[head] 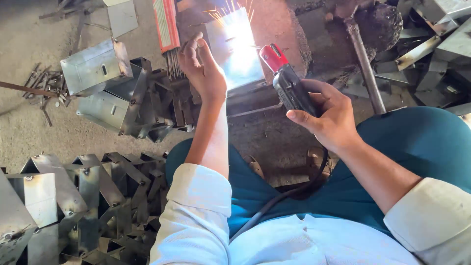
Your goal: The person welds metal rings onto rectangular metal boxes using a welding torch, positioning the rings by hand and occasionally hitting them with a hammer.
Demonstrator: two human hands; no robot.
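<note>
White sleeves [196,216] and teal trousers [417,142] nearest, filling the bottom edge. Black cable [279,198] running up across the lap to the right hand [328,118]. Fingers of that hand wrapped tight round a black electrode holder [290,88] with a red tip [273,56], aimed up and left. Left hand [203,71] raised just beside it, to the left, palm facing the glare, fingers loosely curled and partly spread, gripping nothing that shows; whether the fingertips touch the plate, impossible to tell through the glare.

Steel plate [235,49] upright just beyond both hands, washed out by a white arc flash, orange sparks [228,10] fanning off its top edge. Red packet of welding rods [167,29] just left of the left hand, bare rod ends poking out below. Folded metal boxes [95,66] stacked further left on the sandy floor [29,34], with loose scrap strips [41,86] near them. Heap of similar bent metal brackets [88,196] at bottom left, beside the left sleeve.

Grey pipe [365,68] slanting up on the right, past the right hand, toward a dark rough lump [380,24]. More sheet-metal offcuts [441,44] piled at far right.
</note>
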